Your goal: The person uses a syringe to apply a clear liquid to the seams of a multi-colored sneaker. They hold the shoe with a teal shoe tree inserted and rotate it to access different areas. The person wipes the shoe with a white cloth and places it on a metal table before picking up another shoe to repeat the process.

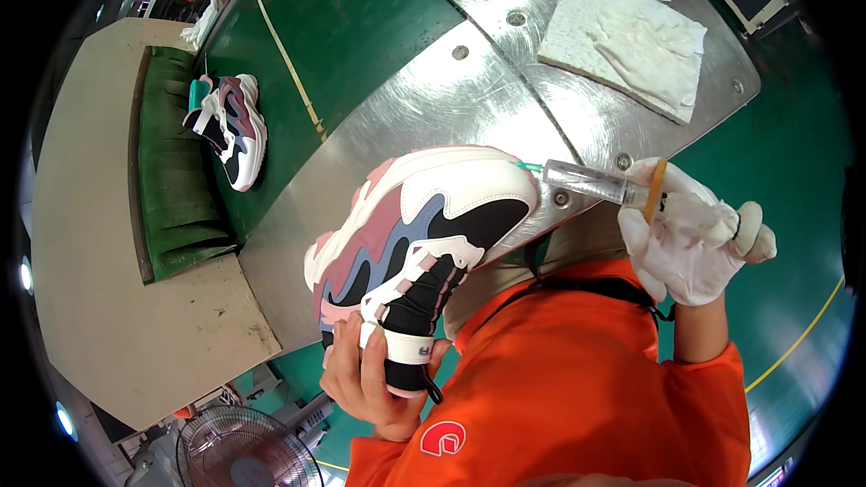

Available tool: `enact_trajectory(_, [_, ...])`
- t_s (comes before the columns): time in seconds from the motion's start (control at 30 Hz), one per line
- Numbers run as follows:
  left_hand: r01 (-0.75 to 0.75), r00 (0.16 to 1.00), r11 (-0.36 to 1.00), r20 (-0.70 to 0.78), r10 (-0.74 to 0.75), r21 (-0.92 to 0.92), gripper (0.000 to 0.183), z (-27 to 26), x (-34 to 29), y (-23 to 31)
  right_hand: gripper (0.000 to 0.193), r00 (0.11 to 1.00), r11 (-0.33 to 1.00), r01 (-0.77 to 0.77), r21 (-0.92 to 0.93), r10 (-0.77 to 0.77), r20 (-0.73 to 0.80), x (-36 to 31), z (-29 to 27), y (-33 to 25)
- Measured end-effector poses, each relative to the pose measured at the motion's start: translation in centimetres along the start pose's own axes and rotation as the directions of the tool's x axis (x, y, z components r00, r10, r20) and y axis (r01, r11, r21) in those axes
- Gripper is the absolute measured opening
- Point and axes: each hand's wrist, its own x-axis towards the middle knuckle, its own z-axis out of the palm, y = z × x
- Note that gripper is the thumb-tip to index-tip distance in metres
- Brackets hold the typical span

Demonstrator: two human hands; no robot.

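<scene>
The shoe (401,243) is in front of the person, toe over the near edge of the metal surface (424,81); I cannot tell if it rests there. The bare left hand (365,383) wraps its heel end, digits pinching both sides of the collar. The gloved right hand (690,243) curls round the rear of the syringe (586,182), whose green tip (528,166) meets or nearly meets the toe's sole edge. The shoe should feel light for its bulk, the thick sole firm and the black collar soft enough to give, so the heel is the surer hold. The syringe looks light and smooth, perhaps slippery under a glove; it is best held by the barrel near the orange flange (655,189), since the thin tip could bend.
</scene>
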Motion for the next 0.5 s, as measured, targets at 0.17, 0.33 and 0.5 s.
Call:
enact_trajectory(0.17, [-0.004,1.000,1.000,0.008,0.004,-0.004,0.069,-0.1,0.1,0.0,0.110,0.999,1.000,-0.031,0.001,0.031,-0.037,-0.3,1.3,-0.3])
enact_trajectory(0.33, [0.000,1.000,1.000,-0.008,0.000,-0.018,0.069,-0.2,-0.1,0.4,0.103,0.984,0.966,-0.061,-0.253,0.015,-0.179,-0.6,4.4,-1.2])
enact_trajectory(0.5, [-0.018,1.000,0.998,-0.010,0.018,-0.055,0.070,-0.3,0.5,-0.1,0.097,0.908,0.784,-0.249,-0.569,-0.015,-0.418,-0.6,8.1,-1.7])
